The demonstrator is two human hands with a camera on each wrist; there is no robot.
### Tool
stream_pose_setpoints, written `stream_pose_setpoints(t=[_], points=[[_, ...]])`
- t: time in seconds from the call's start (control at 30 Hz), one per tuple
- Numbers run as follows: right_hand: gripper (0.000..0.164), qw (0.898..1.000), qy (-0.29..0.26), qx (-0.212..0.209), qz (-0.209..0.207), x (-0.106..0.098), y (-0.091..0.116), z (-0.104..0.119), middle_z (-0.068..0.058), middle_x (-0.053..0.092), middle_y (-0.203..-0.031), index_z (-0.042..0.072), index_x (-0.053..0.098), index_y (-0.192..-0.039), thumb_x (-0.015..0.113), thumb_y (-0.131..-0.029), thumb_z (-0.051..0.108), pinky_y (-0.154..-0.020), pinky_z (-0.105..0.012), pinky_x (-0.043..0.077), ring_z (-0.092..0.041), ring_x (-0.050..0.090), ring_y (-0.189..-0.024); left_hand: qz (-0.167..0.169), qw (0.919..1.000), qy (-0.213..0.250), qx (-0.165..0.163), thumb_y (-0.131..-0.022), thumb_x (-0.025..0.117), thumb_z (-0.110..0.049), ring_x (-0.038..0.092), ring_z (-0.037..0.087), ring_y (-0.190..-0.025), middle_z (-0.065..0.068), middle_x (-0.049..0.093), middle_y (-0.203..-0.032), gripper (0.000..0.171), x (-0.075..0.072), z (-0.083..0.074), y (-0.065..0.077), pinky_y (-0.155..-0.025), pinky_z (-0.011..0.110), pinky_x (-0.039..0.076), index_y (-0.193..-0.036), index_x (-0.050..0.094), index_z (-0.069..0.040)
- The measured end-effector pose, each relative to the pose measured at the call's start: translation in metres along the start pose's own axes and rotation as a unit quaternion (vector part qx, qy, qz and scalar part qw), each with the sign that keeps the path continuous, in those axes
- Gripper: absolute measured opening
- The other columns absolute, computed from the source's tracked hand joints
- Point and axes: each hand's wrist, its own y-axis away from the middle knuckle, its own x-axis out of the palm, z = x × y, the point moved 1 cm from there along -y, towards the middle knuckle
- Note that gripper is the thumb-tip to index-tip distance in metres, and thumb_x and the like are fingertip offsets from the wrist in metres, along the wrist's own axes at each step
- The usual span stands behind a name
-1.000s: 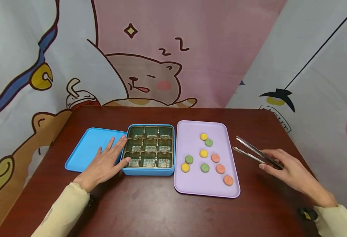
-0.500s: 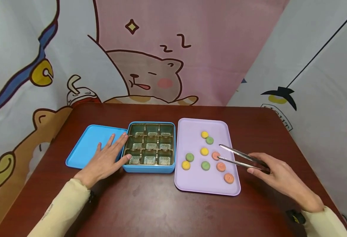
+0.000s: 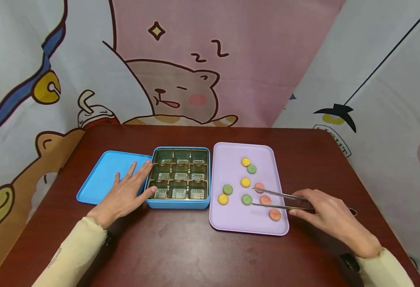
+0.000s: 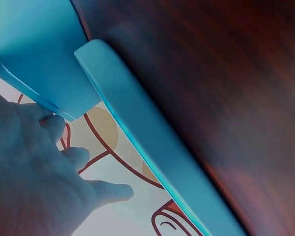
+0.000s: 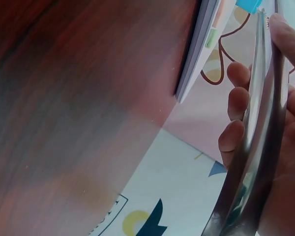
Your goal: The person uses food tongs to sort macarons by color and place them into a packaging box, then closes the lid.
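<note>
My right hand [image 3: 330,217] grips a pair of metal tongs [image 3: 285,195], also close up in the right wrist view as long steel tongs [image 5: 258,128]. Their spread tips reach over the lilac tray [image 3: 231,221], around the orange button-shaped pieces [image 3: 265,200] on its right side. Yellow pieces [image 3: 223,199] and green pieces [image 3: 227,189] lie scattered on the same tray. My left hand [image 3: 125,195] rests with fingers spread on the left rim of a blue box [image 3: 177,204]. Inside the box is a gold insert [image 3: 179,172] with several bare compartments.
A blue lid [image 3: 97,179] lies left of the box, partly under my left hand. All of it stands on a dark red-brown table [image 3: 177,247]. Behind the far edge hangs a cartoon-printed cloth [image 3: 260,59].
My right hand has carried the tongs leftward from beside the tray to over it, with their tips now around the orange pieces. The left hand stays on the box.
</note>
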Motion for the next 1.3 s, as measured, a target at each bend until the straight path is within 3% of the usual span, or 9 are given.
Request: stream_pose_setpoints(t=[0.47,0.97,1.3], points=[[0.047,0.998,0.031,-0.057,0.001,0.012,-0.008,0.006,0.0,0.073,-0.099,0.014,0.073,-0.115,0.092,-0.079,0.036,-0.066,-0.04,0.059,-0.012,0.066,-0.08,0.002,0.9999,0.011,0.0,-0.104,0.048,-0.061,0.007,0.042,-0.158,0.004,0.015,-0.173,0.083,0.002,0.0,0.001,-0.111,0.081,0.006,-0.168,0.017,-0.019],[0.045,0.995,0.056,-0.086,-0.006,0.011,-0.017,0.01,0.0,0.073,-0.094,0.011,0.075,-0.112,0.094,-0.076,0.03,-0.062,-0.038,0.059,-0.012,0.065,-0.078,0.007,0.9999,0.013,-0.004,-0.104,0.049,-0.06,0.003,0.04,-0.158,0.006,0.014,-0.173,0.083,0.002,0.001,-0.001,-0.112,0.081,0.005,-0.168,0.016,-0.018],[0.043,0.995,0.06,-0.082,0.008,0.011,-0.02,0.012,0.001,0.073,-0.094,0.012,0.075,-0.112,0.092,-0.078,0.032,-0.061,-0.037,0.057,-0.011,0.064,-0.076,0.006,0.9999,0.014,-0.003,-0.104,0.049,-0.059,0.004,0.04,-0.158,0.005,0.014,-0.174,0.083,0.003,0.002,-0.001,-0.112,0.081,0.005,-0.168,0.015,-0.019]])
